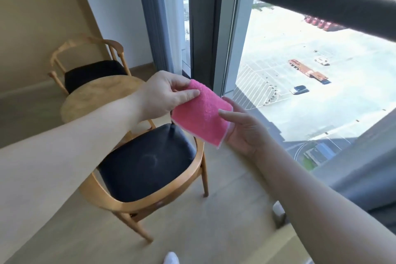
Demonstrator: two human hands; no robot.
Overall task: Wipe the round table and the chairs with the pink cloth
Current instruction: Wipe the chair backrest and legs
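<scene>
Pink cloth [201, 113] between 2 hands

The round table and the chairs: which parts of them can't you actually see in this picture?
Head view:
- Round table: its near right edge is behind the left hand and forearm; its legs are hidden under the top.
- Near chair: its left side is covered by the left forearm.
- Far chair: the front of its seat sits behind the table.
- Pink cloth: its underside faces away; the right hand is partly behind it.

Round table [96, 96] partly behind left forearm [85, 135]
</scene>
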